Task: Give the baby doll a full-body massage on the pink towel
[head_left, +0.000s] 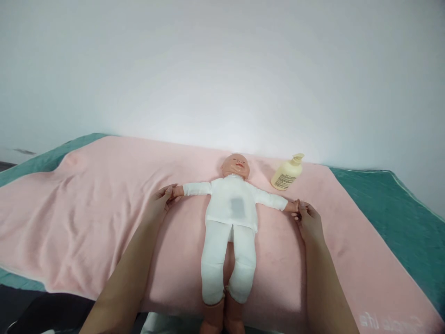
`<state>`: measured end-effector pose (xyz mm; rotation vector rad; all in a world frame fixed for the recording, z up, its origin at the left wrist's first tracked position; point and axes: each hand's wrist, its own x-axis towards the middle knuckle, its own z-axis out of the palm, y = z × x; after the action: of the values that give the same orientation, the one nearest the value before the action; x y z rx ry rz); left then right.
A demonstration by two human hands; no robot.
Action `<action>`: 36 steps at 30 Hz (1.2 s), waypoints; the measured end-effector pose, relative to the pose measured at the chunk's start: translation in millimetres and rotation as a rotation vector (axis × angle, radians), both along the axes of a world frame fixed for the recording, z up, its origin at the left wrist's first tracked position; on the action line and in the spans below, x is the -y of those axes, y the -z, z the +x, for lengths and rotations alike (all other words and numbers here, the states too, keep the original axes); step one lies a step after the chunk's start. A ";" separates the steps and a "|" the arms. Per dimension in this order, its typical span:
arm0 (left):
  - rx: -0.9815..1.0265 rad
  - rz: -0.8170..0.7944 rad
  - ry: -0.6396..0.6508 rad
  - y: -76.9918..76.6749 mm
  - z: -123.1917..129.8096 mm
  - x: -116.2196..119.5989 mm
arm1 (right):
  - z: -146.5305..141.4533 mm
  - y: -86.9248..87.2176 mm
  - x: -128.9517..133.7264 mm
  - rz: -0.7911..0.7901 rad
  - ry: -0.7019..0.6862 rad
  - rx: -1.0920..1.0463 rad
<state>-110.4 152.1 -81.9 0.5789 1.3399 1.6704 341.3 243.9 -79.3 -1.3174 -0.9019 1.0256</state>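
A baby doll [231, 204] with a white cloth body lies on its back on a pink blanket [278, 264], its head toward the wall and its arms spread out sideways. My left hand [162, 200] is closed round the doll's hand on the left side of the view. On the other side, my right hand [308, 218] pinches the doll's other hand between thumb and fingers. Both doll arms are stretched nearly straight. The doll's legs point toward me, slightly apart, with bare brown feet at the blanket's near edge.
A pale yellow pump bottle [287, 174] stands on the blanket right of the doll's head. Under the blanket, a green cover [392, 208] shows at both sides. Behind rises a white wall [222, 69]. Something black [52, 311] lies at the lower left.
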 end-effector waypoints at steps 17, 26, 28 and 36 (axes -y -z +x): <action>0.004 0.011 -0.039 8.7 -1.1 -11.6 | 3.2 4.9 -6.7 0.074 -0.071 -0.149; -0.495 -0.159 -0.231 -9.7 12.1 21.0 | -0.1 4.5 -1.5 0.089 -0.061 -0.116; -0.610 -0.115 -0.246 -15.4 24.9 41.2 | -0.7 4.4 -0.4 0.095 -0.059 -0.108; -0.765 0.025 0.008 23.8 94.2 164.4 | -2.7 4.9 0.3 0.107 -0.039 -0.077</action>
<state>-16.1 -12.3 -105.7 1.3226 1.8311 1.5084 338.5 243.6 -84.2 -1.1674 -0.9145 1.0368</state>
